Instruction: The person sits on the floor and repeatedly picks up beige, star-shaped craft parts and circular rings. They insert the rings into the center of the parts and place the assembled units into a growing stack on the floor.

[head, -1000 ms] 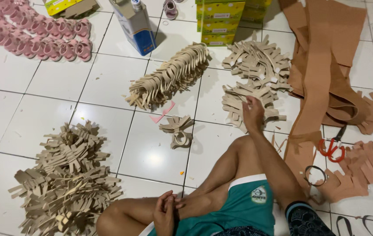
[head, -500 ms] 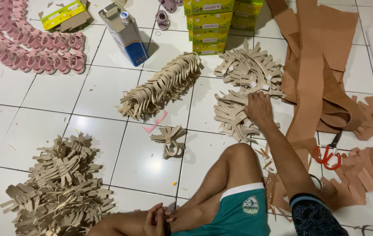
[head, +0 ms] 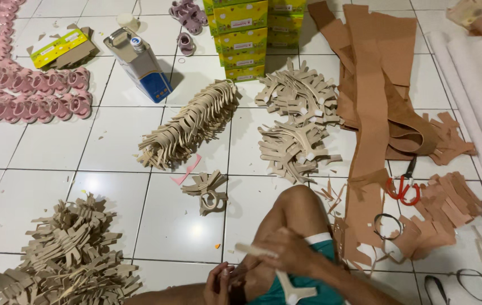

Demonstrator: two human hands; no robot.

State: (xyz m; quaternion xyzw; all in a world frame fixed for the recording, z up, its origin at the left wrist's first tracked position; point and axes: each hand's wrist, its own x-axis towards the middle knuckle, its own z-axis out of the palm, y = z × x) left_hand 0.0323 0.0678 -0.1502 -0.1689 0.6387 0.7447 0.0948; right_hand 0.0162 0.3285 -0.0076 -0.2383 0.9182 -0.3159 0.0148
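The right hand [head: 289,251], which a moment ago reached out to the pile of beige strap pieces [head: 294,149] beyond the knee, is now back above the lap, and it carries a beige strap piece [head: 277,271] that it did not hold before. The left hand [head: 218,282] remains low at the bottom edge, near the thigh.

The floor [head: 38,147] is white glossy tile with grey joints. On it lie more heaps of beige cutouts [head: 60,260], rows of pink sandals [head: 32,93], a metal can [head: 139,65], stacked yellow-green boxes [head: 244,34], long tan sheets [head: 373,85] and red-handled scissors [head: 402,183].

The strap piece is flat, pale beige and forked, with one narrow arm pointing left and the branched end hanging down over the green shorts [head: 286,285]. The right fingers are closed around its middle. The left fingers are curled, touching its lower part; whether they pinch it I cannot tell.
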